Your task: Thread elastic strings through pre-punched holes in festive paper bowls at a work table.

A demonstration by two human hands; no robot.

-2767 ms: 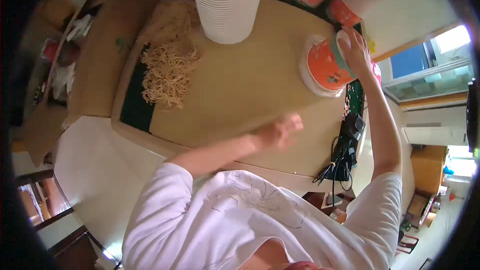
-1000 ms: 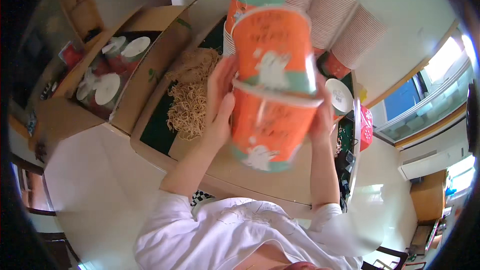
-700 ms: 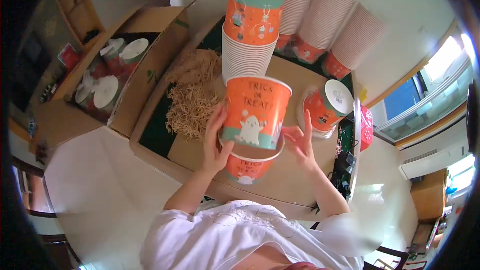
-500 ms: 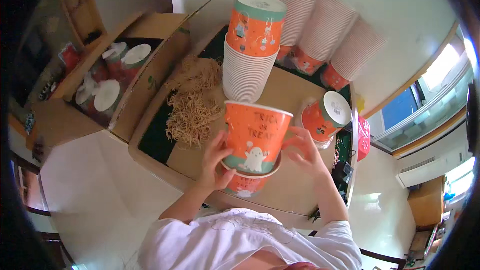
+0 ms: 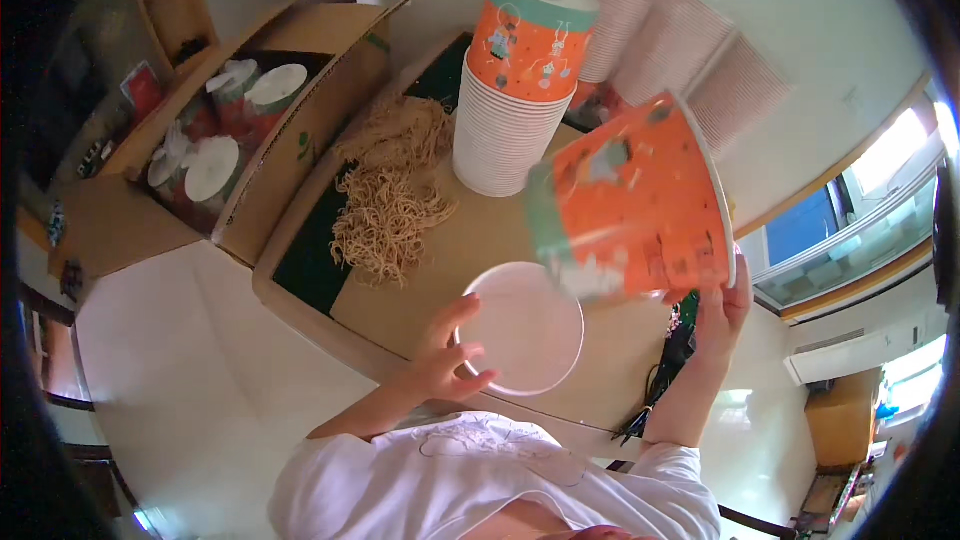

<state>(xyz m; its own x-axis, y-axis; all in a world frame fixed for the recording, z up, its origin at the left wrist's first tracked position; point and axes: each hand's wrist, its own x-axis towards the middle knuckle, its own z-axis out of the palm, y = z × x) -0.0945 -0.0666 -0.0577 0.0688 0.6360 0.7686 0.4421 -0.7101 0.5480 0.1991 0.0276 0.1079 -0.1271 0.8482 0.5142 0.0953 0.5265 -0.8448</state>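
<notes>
An orange paper bucket with a green band and small cartoon figures is tipped sideways at the right. My right hand grips it by its rim; some of those fingers are hidden behind the wall. Below it, nearer to me, stands another paper bucket, its pale inside facing up. My left hand is at that bucket's left rim with fingers apart, fingertips overlapping the edge. Beyond both hands rises a tall upside-down stack of paper buckets, topped by an orange one with a green band.
Tan shredded paper lies heaped on the cardboard-covered table. At the left, an open carton holds wrapped buckets. More nested stacks lean by the back wall. Black cables lie at the table's right edge.
My right hand has lifted the upper bucket off the lower one and swung it right, tilting it. My left hand has let go of it and stays by the lower bucket.
</notes>
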